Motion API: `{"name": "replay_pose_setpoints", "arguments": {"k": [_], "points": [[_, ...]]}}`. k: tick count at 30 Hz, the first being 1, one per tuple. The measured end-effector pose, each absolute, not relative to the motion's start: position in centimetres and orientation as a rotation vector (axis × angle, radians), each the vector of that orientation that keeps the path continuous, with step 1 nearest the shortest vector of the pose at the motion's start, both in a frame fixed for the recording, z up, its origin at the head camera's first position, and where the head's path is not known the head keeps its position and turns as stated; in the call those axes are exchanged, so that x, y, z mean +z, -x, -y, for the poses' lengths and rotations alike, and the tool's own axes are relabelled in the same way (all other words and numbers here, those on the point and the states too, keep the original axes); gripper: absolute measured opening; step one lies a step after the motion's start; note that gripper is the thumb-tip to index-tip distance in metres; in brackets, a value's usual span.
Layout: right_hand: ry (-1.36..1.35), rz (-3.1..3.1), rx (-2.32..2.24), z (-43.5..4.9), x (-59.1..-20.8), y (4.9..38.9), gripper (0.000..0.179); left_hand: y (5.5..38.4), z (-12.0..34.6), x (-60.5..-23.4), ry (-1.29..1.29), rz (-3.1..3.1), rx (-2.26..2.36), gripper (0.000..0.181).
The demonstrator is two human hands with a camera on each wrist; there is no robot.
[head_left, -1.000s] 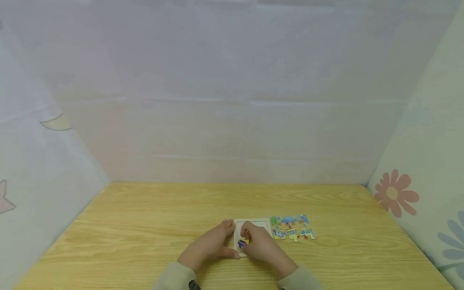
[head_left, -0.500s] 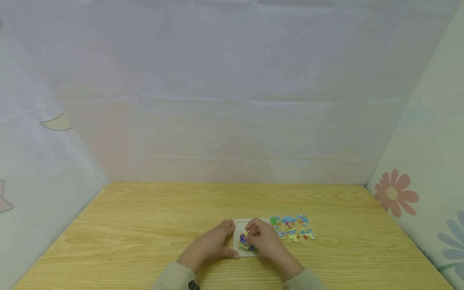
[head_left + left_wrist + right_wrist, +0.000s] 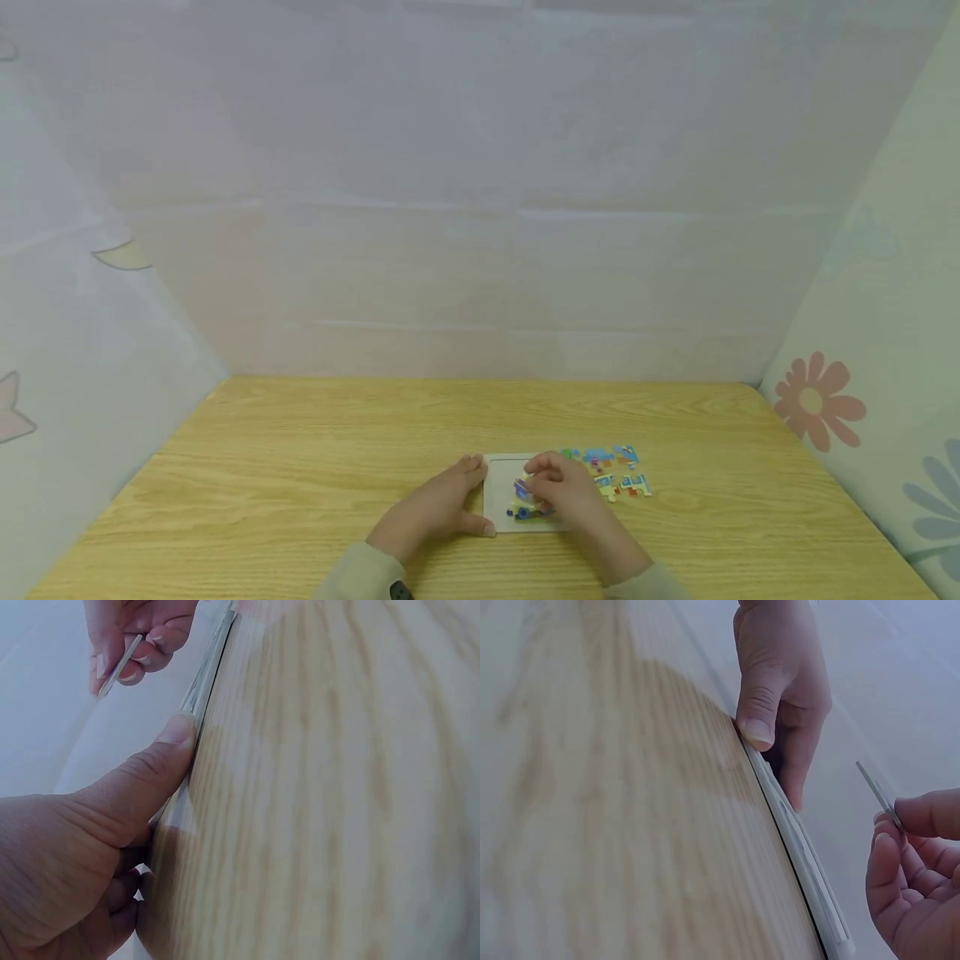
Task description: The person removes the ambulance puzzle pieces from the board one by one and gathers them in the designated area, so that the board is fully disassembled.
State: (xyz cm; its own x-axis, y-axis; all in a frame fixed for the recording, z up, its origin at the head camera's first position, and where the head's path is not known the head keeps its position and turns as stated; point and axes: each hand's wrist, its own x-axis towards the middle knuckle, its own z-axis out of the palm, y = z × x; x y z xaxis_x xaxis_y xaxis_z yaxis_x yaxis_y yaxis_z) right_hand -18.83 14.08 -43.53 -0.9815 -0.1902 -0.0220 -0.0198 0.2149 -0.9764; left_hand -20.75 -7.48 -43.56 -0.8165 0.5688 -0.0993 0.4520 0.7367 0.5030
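Observation:
A pale square puzzle tray [image 3: 498,477] lies on the table. My left hand [image 3: 442,500] holds its left side, thumb at the near corner and fingers along the side up to the far corner. Over the tray, my right hand [image 3: 573,493] pinches a purple and yellow jigsaw piece [image 3: 521,487] between thumb and fingers. Seen edge-on in the right wrist view, that thin piece [image 3: 877,789] is tilted, clear of the tray's edge. Below it another jigsaw piece [image 3: 522,513], with a blue round shape, sits near the tray's front edge. My right hand partly covers the tray.
Several loose jigsaw pieces [image 3: 636,482] lie in two rough rows right of the tray, some hidden behind my right hand. The wooden table [image 3: 300,450] meets pale fabric walls [image 3: 480,250] at the back and sides.
My right hand has moved to the right over the tray and now holds a piece up in its fingertips. The blue-marked piece below has come into view. My left hand stays put.

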Motion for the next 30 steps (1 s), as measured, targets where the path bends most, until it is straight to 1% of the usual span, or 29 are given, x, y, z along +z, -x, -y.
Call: {"name": "replay_pose_setpoints", "arguments": {"k": [7, 17, 30], "points": [[0.191, -2.321, -1.893, -15.3, -43.4, 18.3, 0.023, 20.8, 7.5, -43.6, -0.798, -2.685, 0.685, 0.092], [0.112, -2.354, -1.893, -16.8, -43.3, 17.8, 0.026, 20.8, 7.4, -43.6, -0.794, -2.69, 0.657, 0.092], [0.112, -2.34, -1.882, -19.3, -43.1, 17.0, 0.03, 20.9, 7.4, -43.6, -0.77, -2.664, 0.674, 0.093]]}}
